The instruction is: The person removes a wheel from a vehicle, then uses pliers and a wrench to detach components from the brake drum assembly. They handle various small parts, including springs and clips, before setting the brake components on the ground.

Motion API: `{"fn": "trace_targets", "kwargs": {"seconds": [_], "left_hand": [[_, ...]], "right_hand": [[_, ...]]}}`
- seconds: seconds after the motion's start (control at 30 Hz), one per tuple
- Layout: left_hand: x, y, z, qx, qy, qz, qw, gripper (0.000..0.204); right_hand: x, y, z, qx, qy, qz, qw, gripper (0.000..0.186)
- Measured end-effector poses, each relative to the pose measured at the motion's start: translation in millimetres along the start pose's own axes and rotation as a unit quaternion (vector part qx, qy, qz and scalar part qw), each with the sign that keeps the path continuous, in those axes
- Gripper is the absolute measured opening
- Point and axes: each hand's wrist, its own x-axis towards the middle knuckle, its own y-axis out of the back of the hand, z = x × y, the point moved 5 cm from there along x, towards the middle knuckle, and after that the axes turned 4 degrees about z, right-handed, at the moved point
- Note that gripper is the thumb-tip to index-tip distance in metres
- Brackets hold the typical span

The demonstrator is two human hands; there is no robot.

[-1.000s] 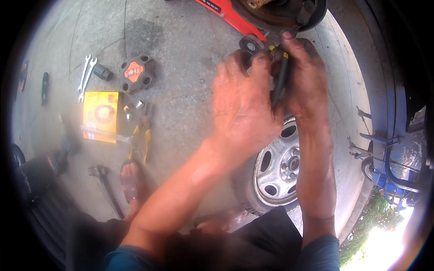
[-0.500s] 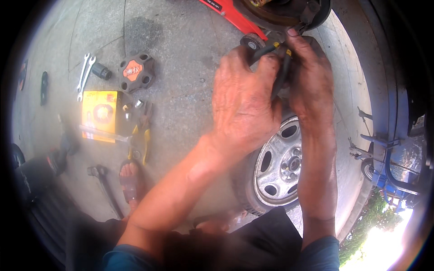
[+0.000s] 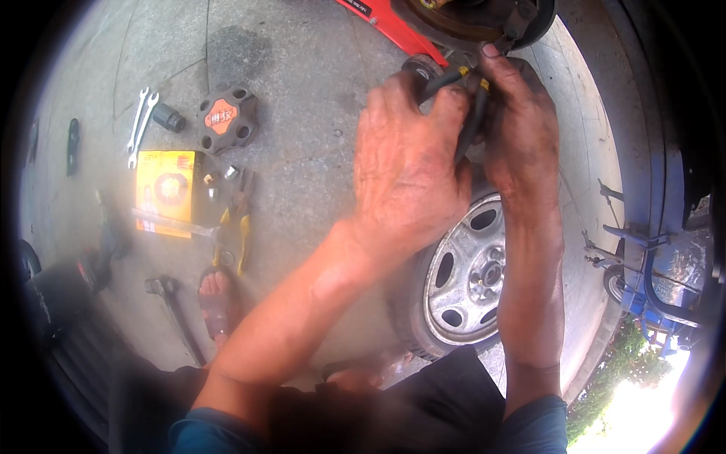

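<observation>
My left hand (image 3: 408, 155) is closed around the dark handles of what look like pliers (image 3: 475, 119), with yellow bands near their upper end. The tool's jaws are hidden between the hands. Close beside it, my right hand (image 3: 523, 125) is curled with its fingers out of sight. Its thumb points up at the lower rim of a round, dark brake assembly (image 3: 461, 29). What the right fingers grip, if anything, cannot be made out. Below both hands a tyre on a silver wheel (image 3: 463, 284) lies on the ground, partly covered by my arms.
A red jack (image 3: 393, 34) reaches under the brake assembly. To the left lie two wrenches (image 3: 140, 125), a black socket (image 3: 169, 118), a wheel cap (image 3: 228, 119), a yellow box (image 3: 165, 185), yellow-handled pliers (image 3: 243, 234) and a ratchet (image 3: 178, 314). A blue vehicle frame (image 3: 665, 227) stands right.
Both hands stay almost where they were, the left still around the dark-handled pliers. The view has shifted very slightly.
</observation>
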Motion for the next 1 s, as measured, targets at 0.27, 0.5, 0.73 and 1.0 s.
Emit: {"fn": "trace_targets", "kwargs": {"seconds": [0.27,0.5,0.73,1.0], "left_hand": [[9,4,5,0.044,0.027,-0.038,0.998,0.048],[12,6,6,0.035,0.029,-0.045,0.998,0.05],[10,4,-1,0.04,-0.003,-0.05,0.998,0.04],[10,3,8,0.043,0.021,-0.06,0.997,0.037]], "right_hand": [[7,1,1,-0.017,0.009,-0.022,1.0,0.023],[7,-1,4,0.036,-0.007,-0.02,0.999,0.023],[1,0,-1,0.008,-0.007,0.006,1.0,0.022],[2,4,-5,-0.01,-0.004,0.005,1.0,0.022]]}}
